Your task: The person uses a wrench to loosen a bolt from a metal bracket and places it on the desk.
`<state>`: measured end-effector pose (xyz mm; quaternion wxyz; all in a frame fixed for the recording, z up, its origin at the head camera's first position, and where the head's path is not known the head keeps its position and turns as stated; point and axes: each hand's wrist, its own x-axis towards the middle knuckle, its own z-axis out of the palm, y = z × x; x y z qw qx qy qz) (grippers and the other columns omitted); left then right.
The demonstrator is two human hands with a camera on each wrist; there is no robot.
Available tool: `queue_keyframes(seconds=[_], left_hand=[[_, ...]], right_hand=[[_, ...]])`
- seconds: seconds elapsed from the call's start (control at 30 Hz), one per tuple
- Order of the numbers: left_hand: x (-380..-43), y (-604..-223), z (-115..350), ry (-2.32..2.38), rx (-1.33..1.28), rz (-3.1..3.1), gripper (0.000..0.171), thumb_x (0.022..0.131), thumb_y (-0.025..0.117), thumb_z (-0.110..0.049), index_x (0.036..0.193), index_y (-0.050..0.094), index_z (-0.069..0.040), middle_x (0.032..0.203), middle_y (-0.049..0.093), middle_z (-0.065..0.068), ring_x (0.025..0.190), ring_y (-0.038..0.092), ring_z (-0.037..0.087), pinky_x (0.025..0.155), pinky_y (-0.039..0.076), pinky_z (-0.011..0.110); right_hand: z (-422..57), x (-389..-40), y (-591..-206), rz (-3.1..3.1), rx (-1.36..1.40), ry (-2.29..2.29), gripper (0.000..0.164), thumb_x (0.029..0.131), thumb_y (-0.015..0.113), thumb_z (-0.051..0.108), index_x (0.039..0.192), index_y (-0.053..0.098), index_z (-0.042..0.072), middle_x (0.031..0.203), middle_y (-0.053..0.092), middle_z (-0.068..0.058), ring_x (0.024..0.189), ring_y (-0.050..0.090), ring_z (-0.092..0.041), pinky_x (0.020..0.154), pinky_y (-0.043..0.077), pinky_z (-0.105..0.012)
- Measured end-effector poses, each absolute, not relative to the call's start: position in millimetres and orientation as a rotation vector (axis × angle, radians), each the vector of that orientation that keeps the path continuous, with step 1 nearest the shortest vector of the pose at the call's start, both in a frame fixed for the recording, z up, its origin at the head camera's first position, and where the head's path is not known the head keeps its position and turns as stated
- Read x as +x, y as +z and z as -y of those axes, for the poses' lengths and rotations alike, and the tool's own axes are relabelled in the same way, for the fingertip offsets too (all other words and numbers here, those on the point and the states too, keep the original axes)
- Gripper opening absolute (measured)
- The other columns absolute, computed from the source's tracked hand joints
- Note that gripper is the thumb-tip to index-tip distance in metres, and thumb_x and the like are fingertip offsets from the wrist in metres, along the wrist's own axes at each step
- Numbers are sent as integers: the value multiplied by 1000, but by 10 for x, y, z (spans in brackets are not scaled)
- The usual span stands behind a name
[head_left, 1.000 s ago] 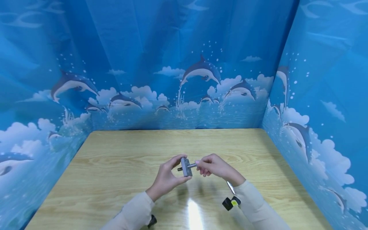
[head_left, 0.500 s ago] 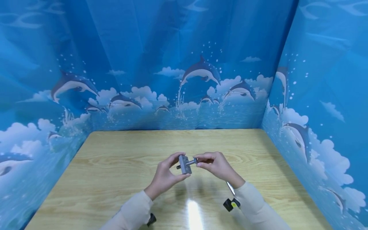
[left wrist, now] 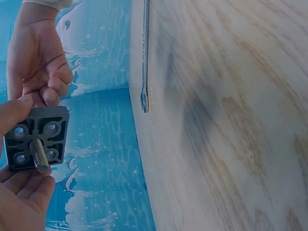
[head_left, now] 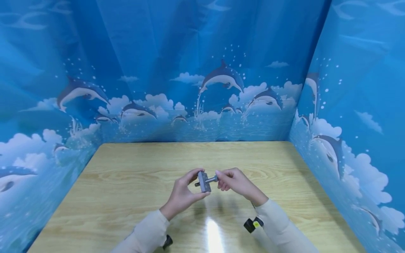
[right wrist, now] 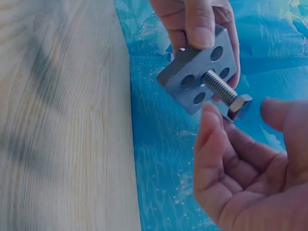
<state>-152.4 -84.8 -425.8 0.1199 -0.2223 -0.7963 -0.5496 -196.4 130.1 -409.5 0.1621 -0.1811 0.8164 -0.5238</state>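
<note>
My left hand (head_left: 181,195) grips a square grey metal plate (head_left: 201,175) by its edges, thumb below and fingers above, over the table. A silver hex bolt (right wrist: 221,86) passes through the plate's middle, among several round holes. Its threaded end (left wrist: 39,156) sticks out of the ribbed back side in the left wrist view. My right hand (head_left: 238,183) is at the hex head (right wrist: 239,105). In the right wrist view the thumb stands apart from that head, while the loosely bent fingers lie just below it.
A slim metal tool like a wrench (left wrist: 145,57) lies on the wood-grain table (head_left: 133,165), mostly hidden under the right forearm in the head view. Blue dolphin-print curtains (head_left: 152,70) surround the table at the back and sides.
The right fingers have shifted about the bolt head, covering it at first, then pinching it, and now loosening from it. The left hand and plate have barely moved.
</note>
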Motion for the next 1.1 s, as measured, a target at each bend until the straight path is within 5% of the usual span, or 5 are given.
queue_keyframes(seconds=[0.3, 0.5, 0.73, 1.0, 1.1], left_hand=[[-1491, -4231, 827, -1611, -630, 2353, 69, 65, 84, 4, 127, 55, -2, 126, 60, 16, 116, 59, 30, 101, 49, 45], [-1580, -4415, 857, -1595, -628, 2374, 72, 65, 87, -5, 129, 56, -12, 128, 61, 6, 117, 59, 21, 102, 48, 37], [-1447, -4166, 834, -1593, -643, 2373, 68, 66, 84, 1, 127, 55, 0, 125, 61, 16, 115, 60, 28, 101, 49, 41], [-1570, -4375, 854, -1593, -652, 2364, 72, 65, 86, -1, 129, 55, -3, 127, 60, 15, 117, 59, 27, 102, 48, 40], [-1595, -4423, 871, -1595, -669, 2360, 71, 66, 87, -7, 130, 55, -9, 128, 60, 7, 118, 59, 22, 102, 48, 37]], right_hand=[[-1295, -1963, -4079, -2278, -418, -1456, 50, 96, 53, 46, 88, 70, 0, 70, 64, -4, 61, 59, -14, 59, 57, -32], [-1309, -1933, -4047, -2318, -478, -1477, 26, 92, 66, 23, 107, 68, 2, 85, 68, -5, 77, 64, -17, 74, 59, -35], [-1323, -1931, -4042, -2396, -648, -1477, 22, 86, 69, 3, 108, 70, 5, 97, 69, -11, 81, 64, -17, 70, 58, -28], [-1321, -1943, -4100, -2412, -732, -1394, 37, 94, 63, 26, 122, 61, 3, 96, 68, -7, 82, 63, -16, 72, 57, -28], [-1311, -1951, -4113, -2366, -607, -1435, 43, 99, 50, 39, 107, 65, -1, 89, 69, -8, 79, 64, -19, 71, 59, -30]])
